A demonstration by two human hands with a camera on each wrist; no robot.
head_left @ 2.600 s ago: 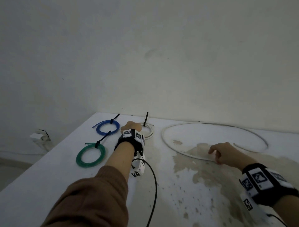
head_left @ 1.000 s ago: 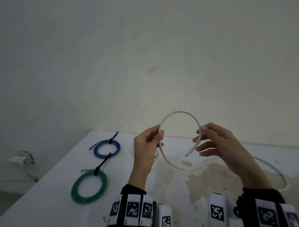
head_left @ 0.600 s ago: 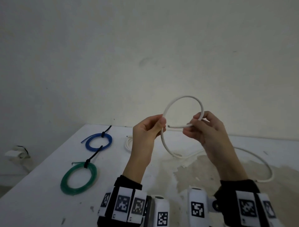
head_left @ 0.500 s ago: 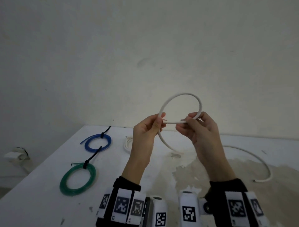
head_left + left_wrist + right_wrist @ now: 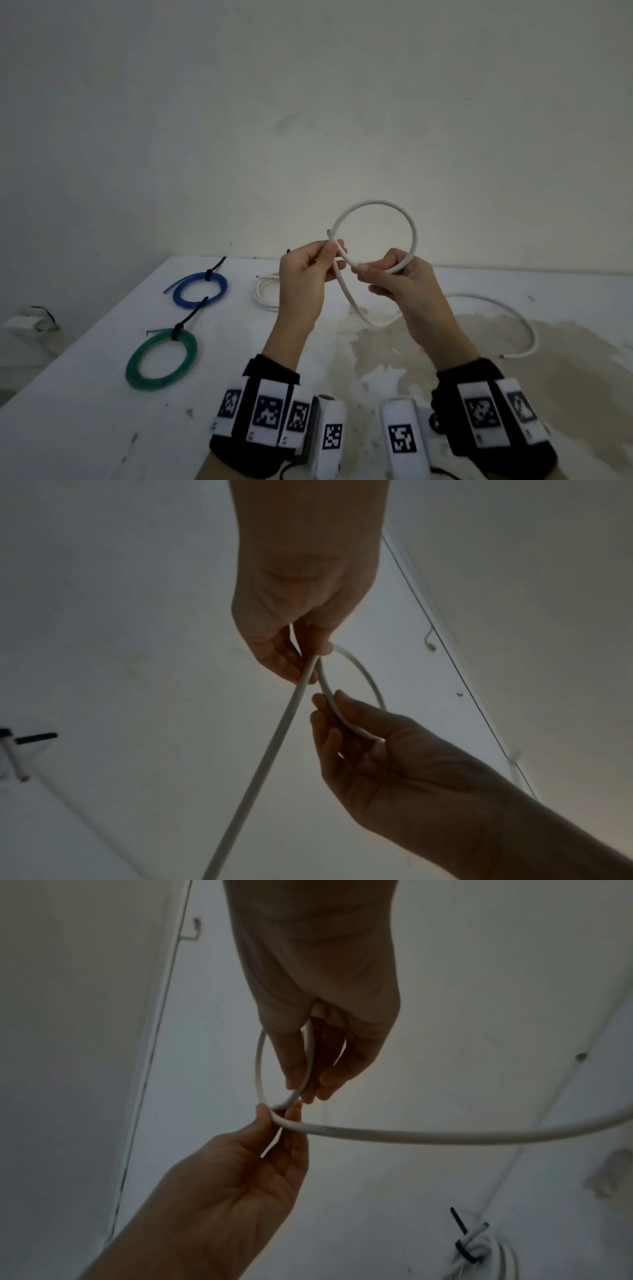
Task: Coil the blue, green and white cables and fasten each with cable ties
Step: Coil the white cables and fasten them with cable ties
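Observation:
A loose white cable (image 5: 415,236) is bent into one raised loop above the table. My left hand (image 5: 330,255) pinches it where its free end crosses the trailing length. My right hand (image 5: 363,272) pinches the bottom of the loop, close beside the left. The rest of the cable drops to the table and curves right to its end (image 5: 503,356). In the left wrist view my left hand (image 5: 308,666) holds the cable (image 5: 274,750). In the right wrist view my right hand (image 5: 304,1085) holds the loop (image 5: 258,1064). The blue coil (image 5: 200,291) and green coil (image 5: 161,359) lie tied at the left.
A small white coil (image 5: 263,291) with a black tie (image 5: 462,1253) lies behind my left hand. The white table (image 5: 85,428) has a brownish stain (image 5: 462,342) on its right half. A wall stands close behind, and a white fitting (image 5: 27,320) sits low on the left.
Both hands lifted the white cable off the table and bent it into a loop. In the last half second the free end came across into my left hand's pinch, closing the loop.

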